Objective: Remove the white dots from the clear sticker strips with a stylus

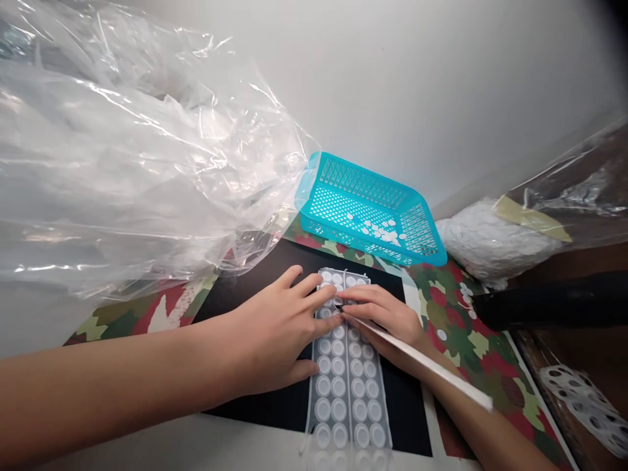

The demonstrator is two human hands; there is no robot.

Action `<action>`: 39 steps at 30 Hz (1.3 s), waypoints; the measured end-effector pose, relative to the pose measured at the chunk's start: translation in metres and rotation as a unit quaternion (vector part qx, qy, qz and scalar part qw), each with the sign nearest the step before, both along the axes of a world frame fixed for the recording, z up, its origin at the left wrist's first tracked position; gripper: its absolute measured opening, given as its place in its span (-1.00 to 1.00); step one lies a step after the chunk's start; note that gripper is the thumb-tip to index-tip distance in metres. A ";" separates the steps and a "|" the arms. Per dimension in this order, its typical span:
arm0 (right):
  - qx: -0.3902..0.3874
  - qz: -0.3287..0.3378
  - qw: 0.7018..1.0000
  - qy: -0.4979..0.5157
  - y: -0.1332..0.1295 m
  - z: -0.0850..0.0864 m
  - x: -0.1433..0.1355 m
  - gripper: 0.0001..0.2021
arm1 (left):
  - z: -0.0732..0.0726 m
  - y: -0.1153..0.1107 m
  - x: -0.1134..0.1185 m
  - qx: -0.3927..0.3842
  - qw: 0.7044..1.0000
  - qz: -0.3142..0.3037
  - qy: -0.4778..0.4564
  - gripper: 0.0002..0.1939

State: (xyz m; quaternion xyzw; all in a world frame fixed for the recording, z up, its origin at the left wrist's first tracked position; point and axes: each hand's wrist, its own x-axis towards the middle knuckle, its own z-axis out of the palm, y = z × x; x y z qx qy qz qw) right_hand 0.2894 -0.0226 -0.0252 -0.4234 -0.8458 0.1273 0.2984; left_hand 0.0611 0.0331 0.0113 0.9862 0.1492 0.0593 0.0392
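A clear sheet with rows of round white disc-like pieces (338, 386) lies lengthwise on a black mat (407, 405). My left hand (275, 327) rests on the sheet's left side, its fingers spread and their tips on the upper rows. From the right, my right hand (387, 320) reaches in with its fingers together, holding a long narrow white strip (432, 360) that slants down to the right. The fingertips of both hands nearly meet over one disc, beside a small dark spot; what is between them is too small to make out.
Behind the mat stands a turquoise perforated basket (373, 190) with several small white discs. A large clear plastic bag (147, 170) fills the left; another bag of white pieces (500, 239) is at right. Loose discs lie on the camouflage-patterned cloth (451, 366), and a punched white strip (583, 405) lies lower right.
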 end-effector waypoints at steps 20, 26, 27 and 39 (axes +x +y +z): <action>-0.073 -0.252 0.933 0.246 0.007 0.036 0.016 -0.94 | -0.006 -0.012 0.005 0.061 0.998 -0.015 0.014 -0.62; 0.151 -0.338 0.915 0.162 0.016 0.051 0.047 -0.93 | -0.007 -0.014 0.005 0.058 0.998 -0.010 0.031 -0.61; 0.156 -0.348 0.914 0.137 0.019 0.050 0.053 -0.93 | -0.007 -0.014 0.005 0.060 0.998 -0.011 0.031 -0.62; 0.106 -0.377 0.911 0.133 0.026 0.040 0.072 -0.88 | -0.018 -0.031 0.006 0.161 0.986 -0.042 0.006 -0.88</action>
